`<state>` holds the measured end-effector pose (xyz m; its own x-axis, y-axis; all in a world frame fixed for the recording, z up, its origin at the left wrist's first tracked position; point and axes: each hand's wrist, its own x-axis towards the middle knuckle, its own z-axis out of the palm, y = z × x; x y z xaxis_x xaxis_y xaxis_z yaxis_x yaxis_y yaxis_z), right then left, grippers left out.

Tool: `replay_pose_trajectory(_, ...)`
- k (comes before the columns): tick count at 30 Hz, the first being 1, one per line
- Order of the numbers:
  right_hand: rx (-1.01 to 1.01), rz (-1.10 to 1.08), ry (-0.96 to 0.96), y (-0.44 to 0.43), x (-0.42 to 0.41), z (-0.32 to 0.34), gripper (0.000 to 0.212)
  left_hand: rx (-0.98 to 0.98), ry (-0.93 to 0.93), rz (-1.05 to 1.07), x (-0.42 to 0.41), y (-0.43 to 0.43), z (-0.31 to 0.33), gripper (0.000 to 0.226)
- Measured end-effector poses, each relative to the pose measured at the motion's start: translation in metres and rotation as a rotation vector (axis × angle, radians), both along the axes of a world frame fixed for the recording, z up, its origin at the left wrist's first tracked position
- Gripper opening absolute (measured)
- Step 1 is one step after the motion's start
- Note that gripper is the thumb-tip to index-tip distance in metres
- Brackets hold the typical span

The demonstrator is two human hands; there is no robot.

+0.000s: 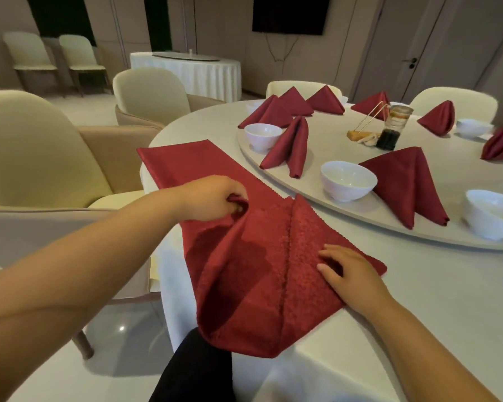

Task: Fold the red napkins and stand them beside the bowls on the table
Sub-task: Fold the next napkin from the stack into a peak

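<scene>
**Napkin mid-fold at the table's near edge**

Nearest the person, the red napkin (253,280) lay on the white-clothed table (436,297). Its lower point reached the table's near edge, above a dark trouser leg (195,369). The right hand (353,275) rested on the flap already turned in, fingers nearly straight and pressing down, gripping nothing. That looked meant to pin the fold so it would not slide. The left hand (212,198) pinched a raised ridge of the cloth between thumb and curled fingers, lifting the unfolded left side, probably to bring it across to the centre crease. From there the loose strip ran away along the table's left edge, close to the drop, so a careless pull could drag it off.

Just past the napkin curved the rim of the turntable (311,187). On it stood a white bowl (347,179), with a folded napkin (404,184) upright between it and a third bowl (491,217) to the right. Farther back, a second bowl (262,136) had a second folded napkin (291,146) standing just beside it. The bare cloth right of the hands left room to work.
</scene>
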<state>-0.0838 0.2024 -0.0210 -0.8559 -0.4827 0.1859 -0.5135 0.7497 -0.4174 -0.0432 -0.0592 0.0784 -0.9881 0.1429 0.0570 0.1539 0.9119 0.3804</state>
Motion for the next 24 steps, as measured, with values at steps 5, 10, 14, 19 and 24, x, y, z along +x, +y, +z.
replay_pose_trajectory(5,-0.086,0.013,0.023,0.003,-0.001,-0.010,0.042,0.093,-0.072,0.121,-0.058,0.022,-0.018,0.018)
replay_pose_trajectory(10,-0.128,0.032,0.015,0.007,-0.009,-0.012,0.050,0.106,-0.080,0.296,-0.101,0.036,-0.040,0.042)
replay_pose_trajectory(14,-0.173,0.024,0.014,0.009,-0.014,-0.013,0.057,0.136,-0.083,0.335,-0.117,0.042,-0.049,0.071)
replay_pose_trajectory(19,-0.187,0.039,0.013,0.009,-0.016,-0.012,0.045,0.235,-0.042,0.360,-0.130,0.042,-0.068,0.077)
replay_pose_trajectory(24,-0.197,0.029,0.026,0.008,-0.016,-0.012,0.028,0.304,-0.008,0.381,-0.127,0.042,-0.081,0.066)
